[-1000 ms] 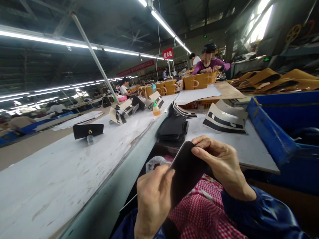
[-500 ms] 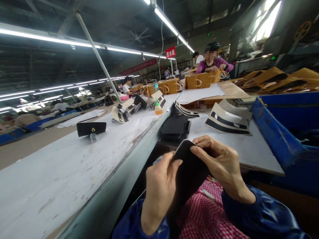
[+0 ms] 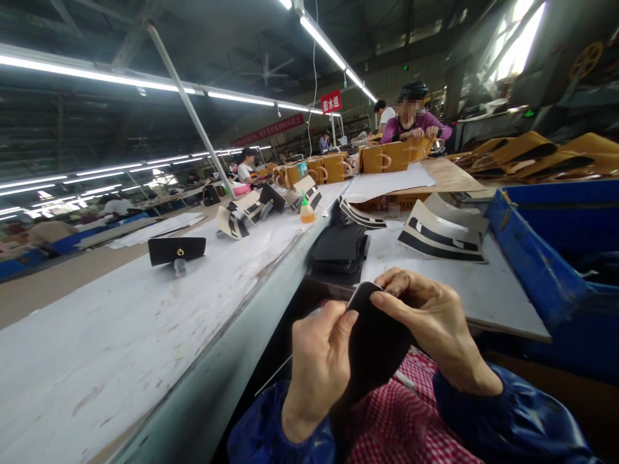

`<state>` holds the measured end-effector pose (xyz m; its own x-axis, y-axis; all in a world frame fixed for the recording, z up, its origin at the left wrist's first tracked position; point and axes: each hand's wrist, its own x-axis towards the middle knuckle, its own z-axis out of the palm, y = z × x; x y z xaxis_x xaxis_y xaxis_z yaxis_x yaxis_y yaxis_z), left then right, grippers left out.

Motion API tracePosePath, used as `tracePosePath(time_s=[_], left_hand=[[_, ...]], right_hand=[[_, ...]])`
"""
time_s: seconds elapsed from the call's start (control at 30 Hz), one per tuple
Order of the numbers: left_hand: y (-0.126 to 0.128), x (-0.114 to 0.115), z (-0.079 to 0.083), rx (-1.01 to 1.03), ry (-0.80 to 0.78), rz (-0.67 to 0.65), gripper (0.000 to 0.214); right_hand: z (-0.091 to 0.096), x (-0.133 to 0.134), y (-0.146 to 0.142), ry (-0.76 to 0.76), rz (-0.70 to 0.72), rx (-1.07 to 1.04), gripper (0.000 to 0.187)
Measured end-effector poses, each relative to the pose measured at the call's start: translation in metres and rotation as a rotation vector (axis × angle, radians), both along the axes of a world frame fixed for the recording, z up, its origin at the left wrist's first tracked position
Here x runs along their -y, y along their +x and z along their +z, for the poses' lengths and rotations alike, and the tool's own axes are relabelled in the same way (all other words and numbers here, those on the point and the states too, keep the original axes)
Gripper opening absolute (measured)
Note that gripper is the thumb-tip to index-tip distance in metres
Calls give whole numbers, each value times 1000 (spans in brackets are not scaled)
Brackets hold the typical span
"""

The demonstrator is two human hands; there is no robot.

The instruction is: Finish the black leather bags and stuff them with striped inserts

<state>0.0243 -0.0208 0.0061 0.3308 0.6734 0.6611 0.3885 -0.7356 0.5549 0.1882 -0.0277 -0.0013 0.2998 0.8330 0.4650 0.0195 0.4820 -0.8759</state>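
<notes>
I hold a black leather piece (image 3: 377, 345) with a rounded top over my red-checked lap. My left hand (image 3: 319, 364) is closed on its left edge, thumb pressed on the face. My right hand (image 3: 425, 322) is closed on its top right corner, fingers curled over the edge. Just beyond my hands lies a stack of black pieces (image 3: 338, 251) at the edge of a white work table (image 3: 488, 296).
A long white conveyor table (image 3: 145, 322) runs to the left with a black clasp piece (image 3: 176, 249), a glue bottle (image 3: 306, 211) and striped panels (image 3: 442, 235). A blue bin (image 3: 556, 245) stands on the right. A person in purple (image 3: 411, 122) handles tan bags far ahead.
My left hand has slid up the black piece toward its top edge, closer to my right hand. The piece has dropped slightly.
</notes>
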Motion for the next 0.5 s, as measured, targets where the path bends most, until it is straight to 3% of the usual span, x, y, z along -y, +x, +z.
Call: tracePosePath(time_s=[0.17,0.33,0.5], left_hand=[[0,-2,-2,-1,13,10,25],[-2,-3,-4,-21,101,-80,19],[-6,-10,-3,-35,78,-256,16]], right_hand=[[0,-3,4,10,21,-20,38],[16,0,13,71,81,452,24],[31,2,23,-11,141,640,45]])
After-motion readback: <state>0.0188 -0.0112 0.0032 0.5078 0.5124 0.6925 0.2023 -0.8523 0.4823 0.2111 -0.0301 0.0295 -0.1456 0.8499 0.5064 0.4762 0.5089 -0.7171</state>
